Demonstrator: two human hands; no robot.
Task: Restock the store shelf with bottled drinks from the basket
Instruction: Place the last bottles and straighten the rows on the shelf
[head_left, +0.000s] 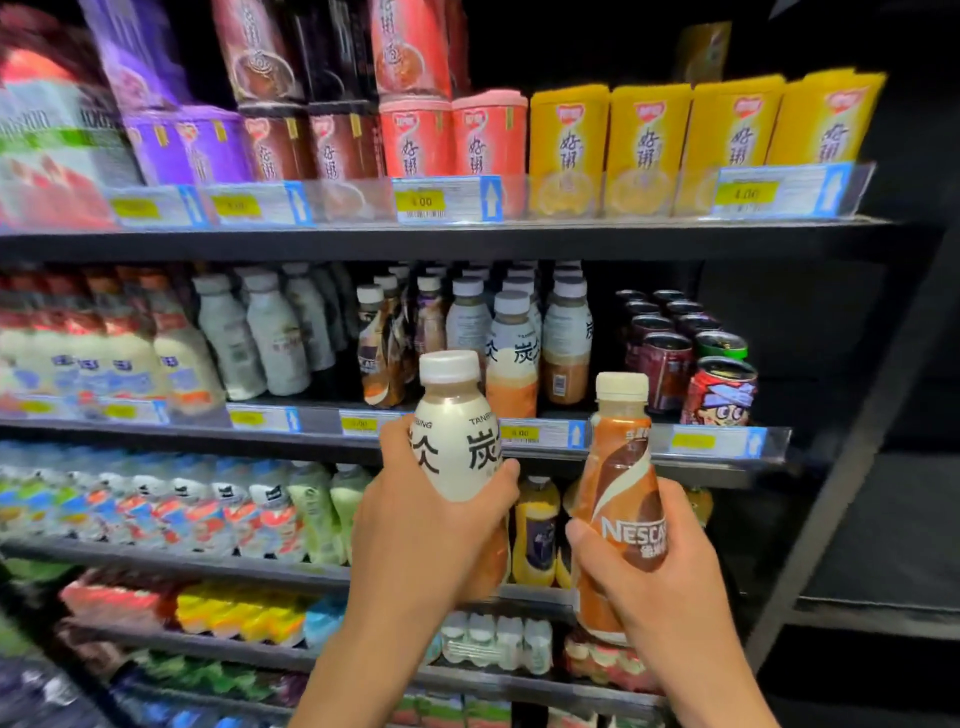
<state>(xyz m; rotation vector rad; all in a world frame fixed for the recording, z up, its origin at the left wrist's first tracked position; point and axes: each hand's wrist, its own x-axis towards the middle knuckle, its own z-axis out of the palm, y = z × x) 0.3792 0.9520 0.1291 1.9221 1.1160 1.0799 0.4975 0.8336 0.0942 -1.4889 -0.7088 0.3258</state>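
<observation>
My left hand (415, 530) grips a white bottle with black characters and a white cap (454, 431), held upright in front of the middle shelf (311, 436). My right hand (660, 577) grips an orange-brown Nescafe bottle with a cream cap (621, 483), also upright, just to the right. Matching white bottles (511, 353) and brown coffee bottles (379, 353) stand in rows on the middle shelf behind my hands. The basket is not in view.
Red cans (717, 389) fill the middle shelf's right end, milk bottles (182, 358) its left. Cup drinks (644, 145) line the top shelf. Lower shelves hold water and juice bottles (535, 530). A dark frame post (852, 467) bounds the shelving on the right.
</observation>
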